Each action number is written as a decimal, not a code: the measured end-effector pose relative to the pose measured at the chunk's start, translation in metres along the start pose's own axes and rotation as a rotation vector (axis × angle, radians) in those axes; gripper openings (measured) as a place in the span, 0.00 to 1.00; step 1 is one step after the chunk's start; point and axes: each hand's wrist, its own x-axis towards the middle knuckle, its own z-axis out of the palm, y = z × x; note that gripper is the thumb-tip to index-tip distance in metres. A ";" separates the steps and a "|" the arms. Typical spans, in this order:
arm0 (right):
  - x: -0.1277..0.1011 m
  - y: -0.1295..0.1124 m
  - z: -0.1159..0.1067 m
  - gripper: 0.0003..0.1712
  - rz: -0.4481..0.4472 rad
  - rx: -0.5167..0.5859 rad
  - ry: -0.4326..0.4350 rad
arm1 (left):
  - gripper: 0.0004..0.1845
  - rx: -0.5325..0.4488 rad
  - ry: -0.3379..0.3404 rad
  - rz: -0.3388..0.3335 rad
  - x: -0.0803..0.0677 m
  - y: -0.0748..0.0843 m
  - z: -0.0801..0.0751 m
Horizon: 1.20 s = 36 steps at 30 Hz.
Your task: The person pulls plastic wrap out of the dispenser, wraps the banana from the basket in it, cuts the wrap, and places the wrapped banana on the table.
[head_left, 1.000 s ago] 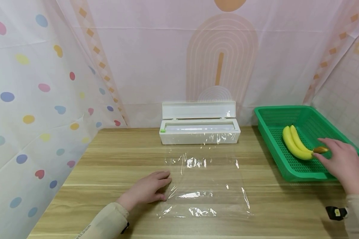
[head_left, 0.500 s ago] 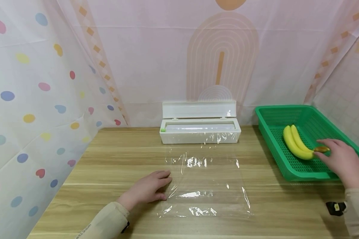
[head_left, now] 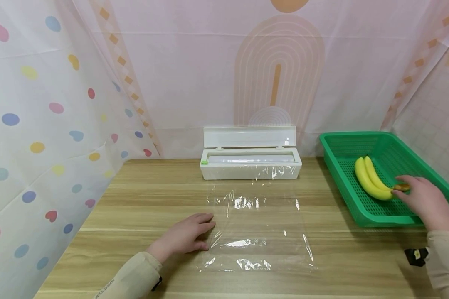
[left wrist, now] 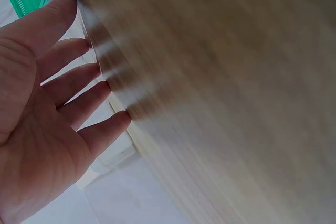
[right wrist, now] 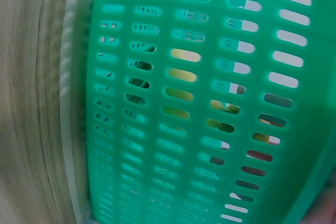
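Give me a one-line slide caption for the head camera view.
Left hand flat on cling film; right hand at bananas in green basket.

We see the wooden surface [left wrist: 226,77] only as a blur in the left wrist view. The green basket [right wrist: 210,103] wall fills the right wrist view, showing the bananas [right wrist: 181,74] only as yellow glimpses through its slots. Our right hand [head_left: 424,201] hides the stem's grip.
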 end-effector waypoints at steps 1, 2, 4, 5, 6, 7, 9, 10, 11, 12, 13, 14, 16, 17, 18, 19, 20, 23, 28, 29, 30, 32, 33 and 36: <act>0.000 0.000 0.000 0.25 0.001 0.000 -0.004 | 0.36 0.004 0.000 0.002 0.000 0.000 0.000; 0.001 0.000 0.000 0.25 0.003 0.000 -0.007 | 0.36 0.005 -0.004 -0.001 0.000 0.000 0.000; 0.002 0.001 0.001 0.25 0.007 0.002 -0.013 | 0.36 0.007 -0.013 -0.008 0.000 0.000 0.000; 0.002 0.001 0.001 0.25 0.010 0.003 -0.017 | 0.36 0.009 -0.015 -0.010 0.000 0.001 0.000; 0.003 0.002 0.002 0.25 0.013 0.002 -0.019 | 0.36 0.009 -0.017 -0.011 0.001 0.001 0.000; 0.003 0.002 0.002 0.25 0.015 0.004 -0.022 | 0.36 0.008 -0.017 -0.011 0.001 0.001 -0.001; 0.004 0.002 0.002 0.25 0.017 0.006 -0.026 | 0.36 0.005 -0.019 -0.012 0.001 0.001 -0.002; 0.004 0.003 0.002 0.25 0.016 0.006 -0.027 | 0.36 0.003 -0.019 -0.012 0.001 0.001 -0.002; 0.006 0.005 0.003 0.25 0.014 0.006 -0.030 | 0.36 0.002 -0.017 -0.008 0.001 0.001 -0.002; 0.007 0.007 0.005 0.25 0.012 0.008 -0.030 | 0.35 0.002 -0.014 -0.005 0.001 0.000 -0.002; 0.009 0.010 0.007 0.25 0.010 0.011 -0.032 | 0.35 0.002 -0.013 -0.002 0.001 0.000 -0.002; 0.011 0.013 0.010 0.25 0.010 0.006 -0.026 | 0.35 0.004 -0.012 -0.001 0.001 0.000 -0.002; 0.015 0.018 0.015 0.25 0.018 0.004 -0.028 | 0.35 0.003 -0.011 0.002 0.001 0.000 -0.002; 0.016 0.020 0.017 0.25 0.017 0.007 -0.029 | 0.35 0.004 -0.009 0.004 0.001 0.000 -0.002; 0.017 0.020 0.017 0.24 0.017 0.008 -0.028 | 0.35 0.004 -0.009 0.004 0.001 0.000 -0.002; 0.017 0.019 0.017 0.24 0.016 0.010 -0.030 | 0.35 0.003 -0.008 0.004 0.001 0.000 -0.002; 0.016 0.018 0.016 0.23 0.013 0.012 -0.030 | 0.35 0.001 -0.008 0.002 0.000 0.001 -0.002; 0.012 0.013 0.008 0.21 -0.013 0.030 -0.034 | 0.35 0.003 -0.004 0.006 0.000 0.001 -0.002; 0.007 0.005 0.002 0.16 -0.002 0.056 -0.013 | 0.36 0.008 -0.014 0.001 0.000 0.002 -0.003; 0.006 0.004 0.001 0.15 0.005 0.061 -0.008 | 0.36 0.007 -0.016 -0.001 0.000 0.002 -0.003; 0.005 0.003 0.000 0.15 0.012 0.066 -0.002 | 0.36 0.007 -0.017 -0.002 0.000 0.002 -0.003; 0.003 0.002 -0.001 0.14 0.020 0.068 0.009 | 0.35 0.007 -0.018 -0.004 0.000 0.002 -0.003; 0.003 0.002 -0.001 0.14 0.022 0.067 0.012 | 0.35 0.006 -0.016 -0.003 0.000 0.002 -0.003; 0.003 0.003 -0.001 0.13 0.027 0.060 0.017 | 0.35 0.009 -0.012 0.003 0.001 0.002 -0.003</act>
